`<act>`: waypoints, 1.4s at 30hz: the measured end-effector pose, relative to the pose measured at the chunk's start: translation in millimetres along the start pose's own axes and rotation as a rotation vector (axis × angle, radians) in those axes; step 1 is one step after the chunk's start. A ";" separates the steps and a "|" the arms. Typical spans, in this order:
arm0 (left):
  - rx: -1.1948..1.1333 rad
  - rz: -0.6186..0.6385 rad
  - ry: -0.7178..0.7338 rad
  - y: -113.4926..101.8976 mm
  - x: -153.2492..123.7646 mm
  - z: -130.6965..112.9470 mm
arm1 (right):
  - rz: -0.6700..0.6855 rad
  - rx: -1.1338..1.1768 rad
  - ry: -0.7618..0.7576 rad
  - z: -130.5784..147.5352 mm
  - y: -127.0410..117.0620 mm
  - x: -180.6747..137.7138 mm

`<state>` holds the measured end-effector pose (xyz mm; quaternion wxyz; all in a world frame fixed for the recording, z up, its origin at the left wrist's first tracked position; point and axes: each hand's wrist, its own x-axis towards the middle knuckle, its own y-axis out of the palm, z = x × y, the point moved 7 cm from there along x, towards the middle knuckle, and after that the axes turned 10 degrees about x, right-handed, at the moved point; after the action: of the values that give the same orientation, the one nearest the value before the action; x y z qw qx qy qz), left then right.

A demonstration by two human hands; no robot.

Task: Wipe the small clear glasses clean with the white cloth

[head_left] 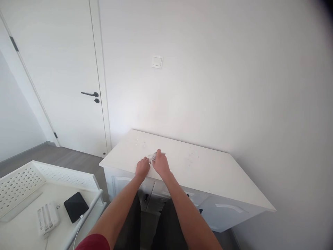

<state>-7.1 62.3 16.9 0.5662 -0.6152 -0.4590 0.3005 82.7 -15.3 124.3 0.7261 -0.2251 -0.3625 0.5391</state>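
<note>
A small crumpled white sheet, like a tissue or wipe [152,157], is held between my hands just over the cabinet top [221,170]. My right hand [161,164] is closed round its right side, and a corner sticks out past the fingers. On its left, my left hand [142,167] has curled fingers that pinch the sheet's near edge. That hand is close to the cabinet's front edge. Small clear wet-looking spots [191,158] mark the top to the right of my hands, and fainter ones lie at the back left.
A white cart [96,201] stands at the left, holding a black tablet [76,207] with a white cable and a white battery-charger-like block [48,217]. Behind are a door with a dark handle [91,94] and a wall switch [157,62]. Dark knobs [146,198] project from the cabinet front.
</note>
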 end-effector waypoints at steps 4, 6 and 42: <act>-0.017 0.010 0.004 1.5 -0.4 0.7 | 0.215 0.060 0.010 -11.6 2.7 4.6; -0.026 0.016 0.001 1.1 -1.0 1.2 | 0.321 0.091 0.000 -15.0 0.5 8.7; 0.009 0.167 -0.036 8.9 -3.3 5.2 | 0.150 -0.050 -0.007 15.3 17.3 -0.5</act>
<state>-11.0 62.1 6.8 0.5336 -0.6434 -0.4148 0.3595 60.1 -11.3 121.5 0.6765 -0.2678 -0.3605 0.5836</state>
